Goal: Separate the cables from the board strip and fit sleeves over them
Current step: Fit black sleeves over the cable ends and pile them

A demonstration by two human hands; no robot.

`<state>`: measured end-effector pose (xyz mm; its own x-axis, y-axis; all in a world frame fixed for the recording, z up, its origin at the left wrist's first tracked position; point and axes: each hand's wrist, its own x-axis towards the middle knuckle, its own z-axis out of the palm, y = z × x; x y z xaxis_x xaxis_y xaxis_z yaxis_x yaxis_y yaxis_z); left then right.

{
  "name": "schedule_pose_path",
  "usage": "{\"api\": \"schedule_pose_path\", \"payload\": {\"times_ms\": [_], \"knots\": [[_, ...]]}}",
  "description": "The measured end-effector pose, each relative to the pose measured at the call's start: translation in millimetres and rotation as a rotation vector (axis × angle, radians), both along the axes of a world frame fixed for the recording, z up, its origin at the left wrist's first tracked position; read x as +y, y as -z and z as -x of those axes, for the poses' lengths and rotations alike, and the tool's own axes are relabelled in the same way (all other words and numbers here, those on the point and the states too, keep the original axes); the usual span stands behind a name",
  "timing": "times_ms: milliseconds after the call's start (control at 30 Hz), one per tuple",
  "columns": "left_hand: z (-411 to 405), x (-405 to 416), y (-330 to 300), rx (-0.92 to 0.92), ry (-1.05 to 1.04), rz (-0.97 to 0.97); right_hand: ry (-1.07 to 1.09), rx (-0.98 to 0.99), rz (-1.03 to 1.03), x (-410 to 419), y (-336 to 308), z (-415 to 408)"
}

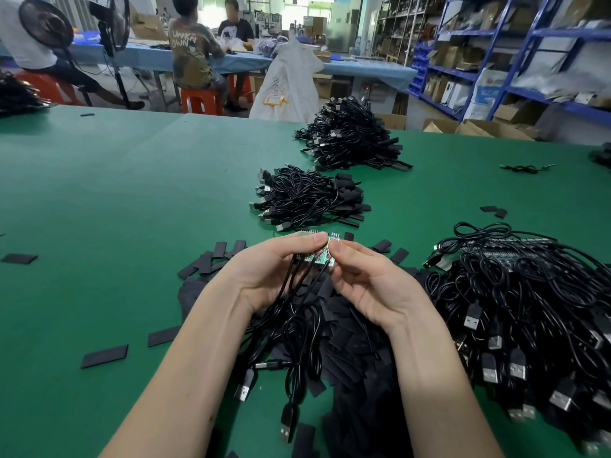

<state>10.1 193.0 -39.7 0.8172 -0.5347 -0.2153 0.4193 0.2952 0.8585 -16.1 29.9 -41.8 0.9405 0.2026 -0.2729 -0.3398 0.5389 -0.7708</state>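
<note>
Both hands pinch the board strip (316, 247), your left hand (274, 269) and right hand (365, 279) raised above the bench (132, 193); cables (297, 312) hang toward six o'clock over sleeves (347, 342).

Both hands centre frame, left hand (264, 272) and right hand (367, 282) pinching board strip (319, 247), cables (297, 325) dangling over sleeves (350, 352), green tabletop (115, 193)

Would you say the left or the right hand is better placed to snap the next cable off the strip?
Probably the right hand: it pinches the end of the board strip, while the left hand holds the rest with the cables hanging below.
</note>
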Motion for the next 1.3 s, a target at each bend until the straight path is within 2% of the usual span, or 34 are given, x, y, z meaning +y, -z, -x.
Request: {"api": "schedule_pose_path", "payload": {"times_ms": [133,233,300,367,433,500,567,633,733,800,867,900,933,1000,1033,1100,1200,1300], "knots": [[-1,-3,0,0.035,-0.028,0.084,-0.007,-0.021,-0.043,1,1,-1],[-4,-2,2,0.002,-0.053,-0.013,-0.002,-0.067,0.027,0,1,-2],[-9,1,6,-0.086,-0.186,-0.196,0.011,-0.075,0.133,-1,0,-2],[-15,7,12,-0.192,-0.432,-0.413,0.050,-0.066,0.231,-4,0,-2],[-20,18,16,-0.339,-0.631,-0.713,0.081,-0.062,0.266,-9,-1,-2],[-20,24,19,-0.526,-0.730,-1.041,0.081,-0.080,0.281,-11,-3,-2],[-20,24,15,-0.696,-0.821,-1.159,0.076,-0.110,0.309,-11,-4,-2],[-21,21,8,-0.704,-0.778,-0.987,0.073,-0.141,0.328,-10,-2,-3],[-14,13,-4,-0.426,-0.311,-0.494,0.053,-0.213,0.313,-6,2,-4],[-10,9,-5,-0.357,-0.146,-0.354,0.052,-0.251,0.261,-2,2,-4],[-8,10,-4,-0.317,-0.182,-0.317,0.076,-0.285,0.234,2,2,-6],[-8,11,-4,-0.289,-0.227,-0.311,0.106,-0.319,0.285,3,3,-6],[-9,13,-4,-0.268,-0.276,-0.323,0.150,-0.371,0.417,3,5,-7],[-10,18,-1,-0.265,-0.375,-0.428,0.243,-0.522,0.864,1,10,-9],[-11,19,1,-0.279,-0.412,-0.493,0.234,-0.592,1.091,1,11,-9],[-11,19,3,-0.303,-0.445,-0.553,0.065,-0.616,1.412,3,12,-7],[-10,14,4,-0.310,-0.432,-0.540,-0.210,-0.497,1.564,7,13,-5],[-11,12,6,-0.330,-0.428,-0.580,-0.243,-0.466,1.607,5,13,-3]]}}
